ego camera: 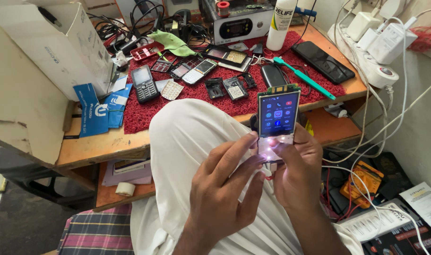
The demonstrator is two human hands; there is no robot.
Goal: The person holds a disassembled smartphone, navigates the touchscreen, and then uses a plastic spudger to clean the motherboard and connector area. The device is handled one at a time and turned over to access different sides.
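Two hands: both meet on one bare phone [278,122] at centre frame, above the lap.
Right hand [298,170]: fingers clamped around the phone's lower end, thumb on its glowing keypad.
Left hand [225,189]: fingers together, tips pressed against the phone's lower left edge.
Phone: upright, screen lit.
Tabletop [97,146]: upper frame, red mat [187,101] with phone parts, green brush [304,78], black phone [323,61].
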